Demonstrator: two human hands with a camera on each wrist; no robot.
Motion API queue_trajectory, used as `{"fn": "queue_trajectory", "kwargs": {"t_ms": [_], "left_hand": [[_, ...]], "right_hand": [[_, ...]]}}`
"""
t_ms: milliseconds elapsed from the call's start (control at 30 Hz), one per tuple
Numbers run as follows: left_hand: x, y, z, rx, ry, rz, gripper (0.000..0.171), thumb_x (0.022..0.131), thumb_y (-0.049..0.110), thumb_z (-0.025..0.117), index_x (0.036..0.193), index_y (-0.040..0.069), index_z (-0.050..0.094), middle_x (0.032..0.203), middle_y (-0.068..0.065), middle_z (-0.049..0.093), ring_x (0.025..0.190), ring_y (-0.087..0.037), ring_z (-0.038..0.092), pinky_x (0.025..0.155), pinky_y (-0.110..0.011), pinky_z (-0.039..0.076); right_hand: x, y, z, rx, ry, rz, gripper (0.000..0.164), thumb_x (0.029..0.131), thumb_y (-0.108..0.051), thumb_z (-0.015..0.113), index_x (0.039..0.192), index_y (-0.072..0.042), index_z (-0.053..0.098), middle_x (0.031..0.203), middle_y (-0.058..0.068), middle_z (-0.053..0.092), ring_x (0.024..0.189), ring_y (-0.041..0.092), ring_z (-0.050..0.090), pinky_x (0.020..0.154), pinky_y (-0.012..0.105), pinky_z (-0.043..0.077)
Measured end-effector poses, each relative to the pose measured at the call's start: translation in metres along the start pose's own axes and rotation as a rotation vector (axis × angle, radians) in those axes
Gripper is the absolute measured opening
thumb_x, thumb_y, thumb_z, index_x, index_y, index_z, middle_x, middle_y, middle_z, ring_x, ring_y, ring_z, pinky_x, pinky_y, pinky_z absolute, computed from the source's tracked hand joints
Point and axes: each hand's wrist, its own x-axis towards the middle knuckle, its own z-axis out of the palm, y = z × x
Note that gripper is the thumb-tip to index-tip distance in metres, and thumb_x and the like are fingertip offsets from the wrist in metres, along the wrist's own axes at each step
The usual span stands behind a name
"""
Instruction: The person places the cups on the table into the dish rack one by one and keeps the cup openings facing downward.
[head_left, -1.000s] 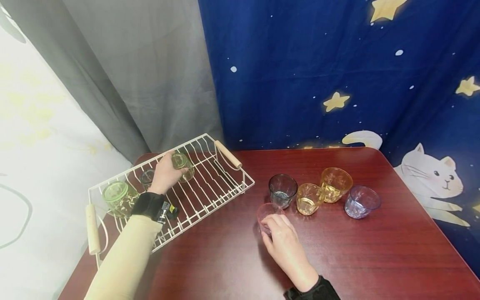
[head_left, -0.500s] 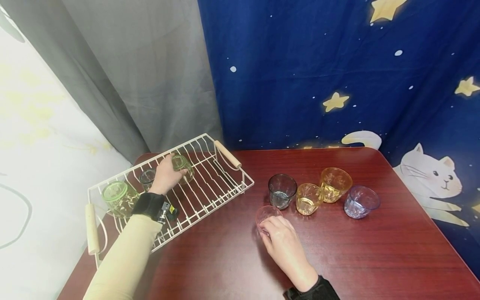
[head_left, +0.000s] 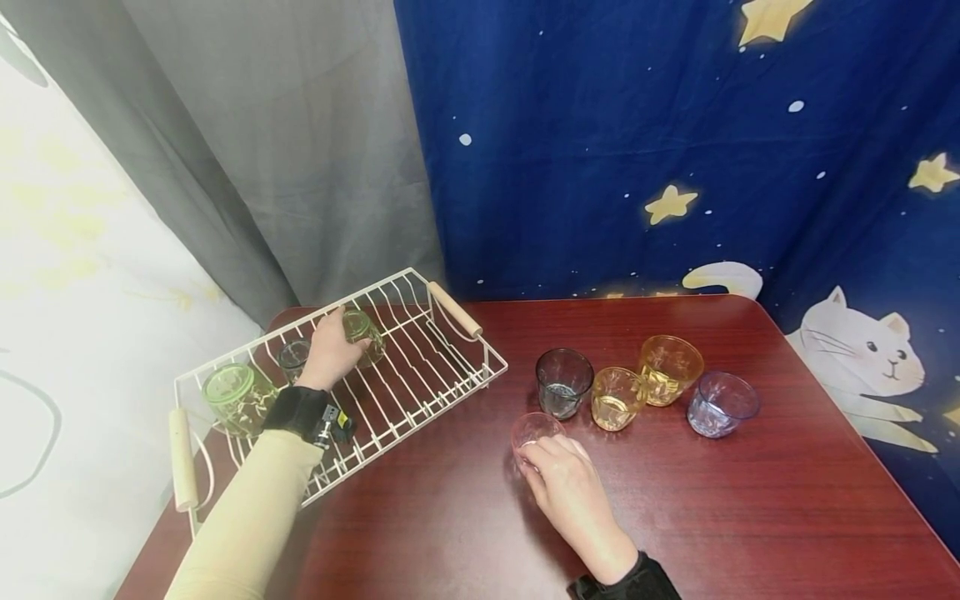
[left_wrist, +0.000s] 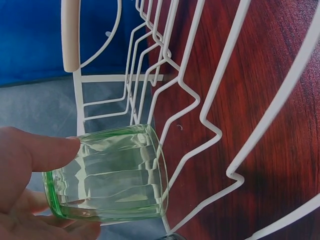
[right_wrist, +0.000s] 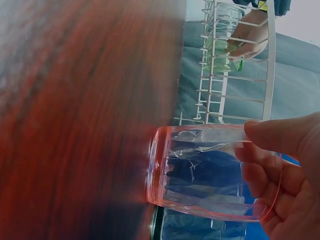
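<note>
In the head view my left hand (head_left: 332,350) holds a green glass cup (head_left: 365,340) upside down in the white wire dish rack (head_left: 408,408). The left wrist view shows thumb and fingers round the base end of this green cup (left_wrist: 112,172), its rim against the rack wires. My right hand (head_left: 572,492) grips a pink glass cup (head_left: 534,429) at the rim, low over the red-brown table. In the right wrist view the thumb and fingers pinch the wall of the pink cup (right_wrist: 205,172), whose base is close to the tabletop.
Another green cup (head_left: 240,398) and a dark grey cup (head_left: 294,358) sit in the rack left of my left hand. A dark grey cup (head_left: 564,383), two yellow cups (head_left: 618,400) and a purple-blue cup (head_left: 722,406) stand right of the pink one. Curtains (head_left: 525,167) hang behind the table.
The green cup in my left hand has shifted very slightly left within the rack. The pink cup's rim has tipped slightly and dropped a little; both hands stay nearly in place.
</note>
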Motion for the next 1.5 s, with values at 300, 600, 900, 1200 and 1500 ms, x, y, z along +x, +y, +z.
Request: {"fn": "queue_trajectory", "kwargs": {"t_ms": [300,600,900,1200,1500], "left_hand": [[-0.005,0.005,0.000,-0.008,0.035,0.030,0.079,0.091,0.017,0.061,0.150,-0.009,0.017,0.152,-0.036,0.021,0.141,-0.052,0.025,0.118,-0.059,0.025],[-0.013,0.020,-0.016,-0.049,0.102,0.037,0.063,0.093,0.022,0.055,0.145,-0.007,0.033,0.146,-0.033,0.036,0.135,-0.049,0.035,0.114,-0.059,0.032],[-0.035,0.039,-0.031,-0.136,0.215,-0.040,0.052,0.093,0.024,0.052,0.140,0.001,0.047,0.135,-0.025,0.053,0.121,-0.042,0.051,0.102,-0.055,0.043],[-0.069,0.066,-0.032,-0.149,0.299,0.057,0.043,0.094,0.021,0.054,0.133,0.004,0.055,0.133,-0.019,0.060,0.123,-0.038,0.054,0.102,-0.054,0.044],[-0.105,0.088,-0.013,-0.026,0.263,0.188,0.043,0.095,0.026,0.056,0.133,0.006,0.055,0.133,-0.016,0.058,0.124,-0.036,0.054,0.103,-0.052,0.045]], "right_hand": [[-0.001,-0.001,-0.003,0.026,0.019,-0.019,0.020,0.065,-0.014,0.082,0.079,-0.018,0.069,0.068,-0.009,0.063,0.067,0.011,0.057,0.070,0.029,0.047],[0.007,0.003,-0.011,0.026,0.028,0.007,0.030,0.062,-0.010,0.085,0.088,-0.016,0.072,0.077,-0.007,0.069,0.076,0.014,0.062,0.075,0.031,0.050],[0.016,0.003,-0.025,0.126,0.088,0.064,0.021,0.069,-0.012,0.082,0.088,-0.014,0.073,0.079,-0.006,0.070,0.078,0.013,0.063,0.079,0.027,0.048],[0.022,0.001,-0.030,0.256,0.219,0.109,0.022,0.069,-0.005,0.082,0.088,-0.011,0.072,0.078,-0.004,0.069,0.074,0.009,0.061,0.071,0.020,0.048],[0.020,-0.006,-0.035,0.373,0.212,0.276,0.018,0.073,-0.006,0.081,0.087,-0.015,0.073,0.078,-0.005,0.071,0.071,0.005,0.061,0.067,0.014,0.048]]}}
